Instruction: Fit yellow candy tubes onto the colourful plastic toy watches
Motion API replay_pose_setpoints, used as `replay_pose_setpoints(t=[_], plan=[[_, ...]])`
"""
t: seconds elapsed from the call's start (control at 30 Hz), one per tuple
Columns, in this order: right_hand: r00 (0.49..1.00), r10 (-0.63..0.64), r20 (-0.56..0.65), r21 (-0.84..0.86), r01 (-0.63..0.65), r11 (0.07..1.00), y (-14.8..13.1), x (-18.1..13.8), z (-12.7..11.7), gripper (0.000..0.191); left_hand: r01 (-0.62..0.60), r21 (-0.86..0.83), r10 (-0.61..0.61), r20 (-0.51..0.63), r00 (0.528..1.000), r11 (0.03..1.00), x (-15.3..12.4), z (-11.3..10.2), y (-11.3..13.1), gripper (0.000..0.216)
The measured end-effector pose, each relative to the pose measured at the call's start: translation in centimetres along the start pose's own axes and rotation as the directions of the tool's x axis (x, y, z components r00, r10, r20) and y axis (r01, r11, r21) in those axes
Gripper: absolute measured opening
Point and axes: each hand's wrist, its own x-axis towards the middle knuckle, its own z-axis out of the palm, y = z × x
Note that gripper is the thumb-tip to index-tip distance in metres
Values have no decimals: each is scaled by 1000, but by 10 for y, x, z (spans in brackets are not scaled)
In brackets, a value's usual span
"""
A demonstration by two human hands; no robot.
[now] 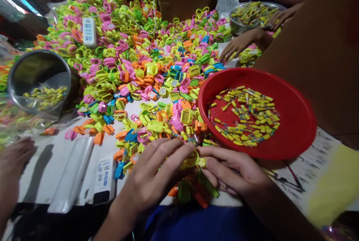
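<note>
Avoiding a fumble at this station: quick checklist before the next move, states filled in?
1. Right hand pinching the small yellow plastic piece: ok.
2. Left hand gripping firmly: cannot tell, fingers hide the contact.
3. Red plastic basin uncovered, just beyond the right hand: ok.
4. Left hand free of loose multicolored plastic cases: not ok, they crowd its fingers.
5. Co-worker's hand beyond the basin, apart from both hands: ok.

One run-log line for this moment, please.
left hand: curled over plastic pieces | right hand: pinching small yellow piece | red tub: holds yellow bits
</note>
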Motion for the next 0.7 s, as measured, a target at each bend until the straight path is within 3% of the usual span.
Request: replay_pose_setpoints(t=[0.2, 0.33, 0.4, 0.47, 0.6, 0.7], plan=[[998, -48, -49, -22, 47, 999, 10, 5, 1, 39, -51, 51, 51, 8, 999, 997, 1, 0, 1, 79], [992, -80, -95, 49, 85, 995, 15, 7, 2, 43, 45, -227, -66, -83, 994, 973, 2, 9, 6, 78], [995, -36, -95, 126, 48, 991, 12, 5, 2, 46, 148, -446, -237, -152, 960, 883, 5, 13, 10, 69], [997, -8, -76, 149, 20, 989, 8, 2, 2, 43, 246, -623, -432, -165, 887, 742, 10, 14, 15, 51], [998, 41, 43, -7, -41, 999, 6, -6, 5, 41, 401, -792, -642, 16, 766, 459, 24, 12, 22, 19], [983, -115, -145, -307, 66, 949, 9, -11, 6, 35, 468, -824, -680, 144, 719, 320, 32, 10, 23, 14]])
